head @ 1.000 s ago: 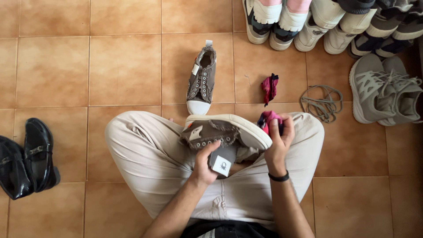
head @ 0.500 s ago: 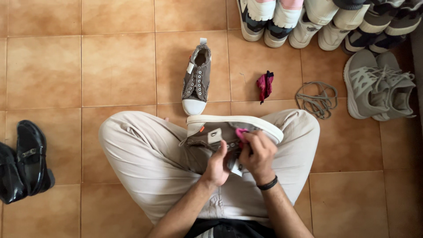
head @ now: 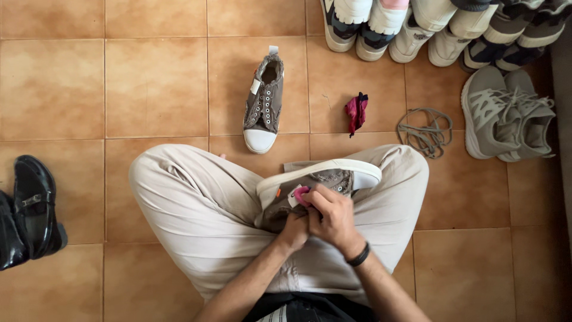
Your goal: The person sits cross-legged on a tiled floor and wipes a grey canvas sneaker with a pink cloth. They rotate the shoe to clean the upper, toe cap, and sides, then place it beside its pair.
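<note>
A brown canvas sneaker [head: 325, 182] with a white sole is held on its side over the lap of a person seated cross-legged in beige trousers [head: 196, 209] on the tiled floor [head: 119, 89]. The left hand [head: 293, 229] is closed on the shoe's near, lower part; its fingers are mostly hidden. The right hand [head: 330, 214], a black band at its wrist, is closed around a pink cloth [head: 300, 195], which is pressed against the shoe's upper beside a white tag. The matching brown sneaker [head: 263, 98] is set upright on the floor just beyond the knees, toe toward the person. A second pink-and-dark cloth [head: 356, 112] is laid to its right, near a loose bundle of grey laces [head: 424, 130]. A pair of grey sneakers [head: 506, 116] is placed at the right; a row of further shoes [head: 429, 27] is lined along the top edge. Black glossy shoes [head: 30, 209] are set at the far left.
</note>
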